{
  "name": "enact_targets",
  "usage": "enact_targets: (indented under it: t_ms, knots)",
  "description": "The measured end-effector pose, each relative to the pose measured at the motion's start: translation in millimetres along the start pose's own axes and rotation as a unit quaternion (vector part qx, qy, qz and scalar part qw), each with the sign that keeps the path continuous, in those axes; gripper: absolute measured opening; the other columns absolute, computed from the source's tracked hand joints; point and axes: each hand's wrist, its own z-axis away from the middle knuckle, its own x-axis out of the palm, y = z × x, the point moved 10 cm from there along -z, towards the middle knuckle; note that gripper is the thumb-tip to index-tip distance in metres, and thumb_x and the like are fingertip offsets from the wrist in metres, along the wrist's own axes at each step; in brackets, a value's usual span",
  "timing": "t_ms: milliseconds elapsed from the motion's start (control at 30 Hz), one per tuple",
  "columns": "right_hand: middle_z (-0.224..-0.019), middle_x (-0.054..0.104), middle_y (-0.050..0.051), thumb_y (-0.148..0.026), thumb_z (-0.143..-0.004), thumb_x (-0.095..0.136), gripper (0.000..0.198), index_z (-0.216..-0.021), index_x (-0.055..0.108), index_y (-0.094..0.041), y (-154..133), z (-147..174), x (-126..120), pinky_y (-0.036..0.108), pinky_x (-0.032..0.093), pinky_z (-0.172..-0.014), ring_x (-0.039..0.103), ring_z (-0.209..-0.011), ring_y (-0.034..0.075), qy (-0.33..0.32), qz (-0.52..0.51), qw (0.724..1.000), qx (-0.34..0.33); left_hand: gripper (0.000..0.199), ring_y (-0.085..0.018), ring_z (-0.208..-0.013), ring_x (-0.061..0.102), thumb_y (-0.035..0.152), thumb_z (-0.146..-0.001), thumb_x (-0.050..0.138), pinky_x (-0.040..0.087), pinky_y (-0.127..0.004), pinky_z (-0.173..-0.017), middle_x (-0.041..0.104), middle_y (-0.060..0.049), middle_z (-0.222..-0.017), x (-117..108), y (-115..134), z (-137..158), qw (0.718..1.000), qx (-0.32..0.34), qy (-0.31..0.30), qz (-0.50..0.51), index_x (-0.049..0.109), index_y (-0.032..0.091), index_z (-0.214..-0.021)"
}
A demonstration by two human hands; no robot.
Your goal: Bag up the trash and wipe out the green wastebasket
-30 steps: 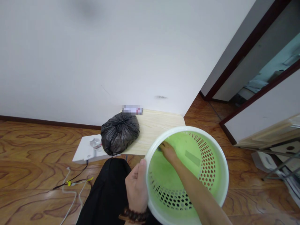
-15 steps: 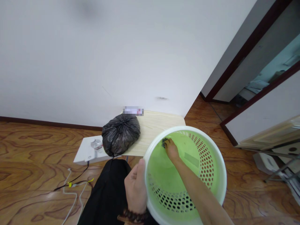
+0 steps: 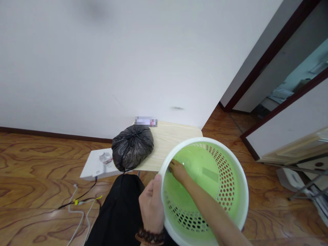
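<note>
A green plastic basket with a white rim [image 3: 245, 181] and rows of holes in its wall stands tilted towards me. My left hand [image 3: 151, 205] is closed on the left part of that rim, with a brown bead bracelet at the wrist. Inside the basket, my right hand [image 3: 178, 172] presses against the left inner wall, its fingers bent around a small dark grey crumpled cloth [image 3: 170, 169]. Most of the cloth is hidden by the fingers and the rim's shadow. A greyish rectangular patch [image 3: 210, 174] shows on the green surface.
Behind the basket, a pale wooden table [image 3: 176, 133] adjoins the white wall, bearing a tied black plastic bag [image 3: 132, 147] and a blurred-out small item [image 3: 146, 121]. Left of it are a white box [image 3: 93, 167] and cables [image 3: 83, 201] on the wood floor. A doorway opens at right.
My right hand has slid left and slightly towards me along the basket's inside, taking the cloth with it. My left hand and the basket rim have shifted very slightly right.
</note>
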Motion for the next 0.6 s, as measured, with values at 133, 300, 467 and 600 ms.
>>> enact_targets:
  t_ms: [133,300,467,600]
  knots:
    - [-0.087,0.060,0.003,-0.016,-0.077,0.049,0.015,-0.083,0.061,-0.023,-3.4,21.7,18.1,0.027,0.042,-0.065,0.055,-0.075,0.016,-0.142,0.039,0.985,-0.093,0.040,-0.008,-0.044,0.037,0.049,-0.072,0.052,0.028,-0.019,-0.041,0.040,0.004,-0.043,3.3,5.3,1.7,0.999,-0.016,0.003,0.028,0.044,0.016,-0.052]
    - [-0.093,0.054,0.006,-0.013,-0.079,0.044,0.020,-0.095,0.055,-0.020,41.2,3.5,-51.4,0.028,0.042,-0.070,0.053,-0.081,0.017,0.053,0.045,0.995,0.077,0.041,-0.008,-0.044,0.032,0.048,-0.073,0.051,0.026,-0.020,-0.041,0.038,0.003,-0.043,8.2,26.8,1.0,0.999,0.026,-0.011,0.029,0.042,0.016,-0.048]
    - [-0.096,0.050,0.009,-0.012,-0.082,0.035,0.024,-0.099,0.052,-0.017,52.6,4.0,-69.4,0.030,0.041,-0.075,0.051,-0.085,0.018,0.212,0.005,0.957,0.199,0.040,-0.007,-0.045,0.032,0.048,-0.072,0.052,0.026,-0.020,-0.041,0.040,0.003,-0.045,9.4,29.9,0.4,0.999,0.023,-0.016,0.026,0.045,0.015,-0.050]
    - [-0.094,0.053,0.008,-0.012,-0.082,0.037,0.023,-0.096,0.054,-0.019,10.7,-10.7,-30.0,0.030,0.041,-0.074,0.050,-0.086,0.019,0.063,0.037,0.997,0.016,0.040,-0.008,-0.046,0.034,0.047,-0.072,0.054,0.028,-0.019,-0.042,0.038,0.004,-0.044,12.0,29.7,1.8,0.999,0.020,-0.013,0.040,0.043,0.016,-0.049]
